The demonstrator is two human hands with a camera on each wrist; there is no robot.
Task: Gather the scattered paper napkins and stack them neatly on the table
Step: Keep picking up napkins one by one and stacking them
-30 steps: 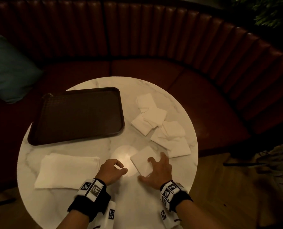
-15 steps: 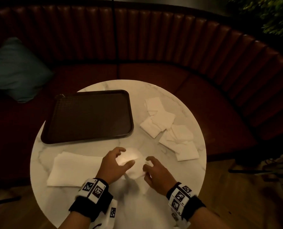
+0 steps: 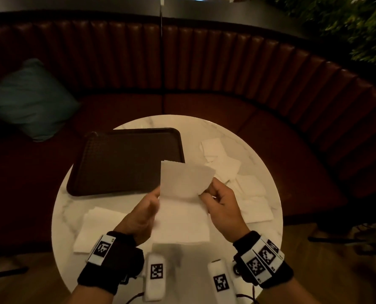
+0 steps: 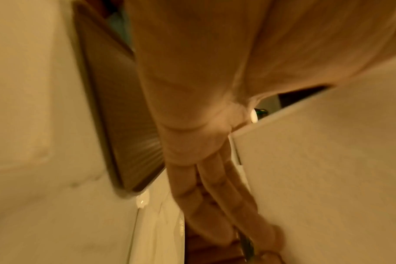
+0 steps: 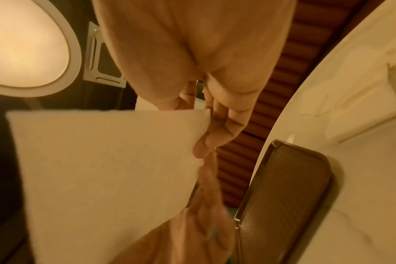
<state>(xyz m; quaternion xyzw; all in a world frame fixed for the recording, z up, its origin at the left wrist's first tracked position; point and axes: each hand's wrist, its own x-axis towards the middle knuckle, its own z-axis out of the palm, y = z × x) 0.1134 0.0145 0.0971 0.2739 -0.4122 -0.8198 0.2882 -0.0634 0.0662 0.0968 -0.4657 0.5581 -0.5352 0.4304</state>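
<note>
While you hold the napkin (image 3: pixel 183 189) unfolded in the air over the near half of the bench (image 3: pixel 259 150), note the item's state: left hand (image 3: pixel 143 213) pinching its left edge, right hand (image 3: pixel 223 207) pinching its right edge, upper flap curling forward, sheet clear of the marble. Judged step: flattening one sheet before it joins the opened napkin pile (image 3: pixel 97 227) lying at the near left, below the dark tray (image 3: pixel 125 159). Keep both pinches light and level so the thin paper does not tear or crease; draw the edges apart only until the flap falls flat. Lower it square onto the pile, corners matched, and let go with both hands together. Remaining stock: folded napkins (image 3: pixel 233 172), overlapping and scattered on the right side of the bench, not yet gathered
</note>
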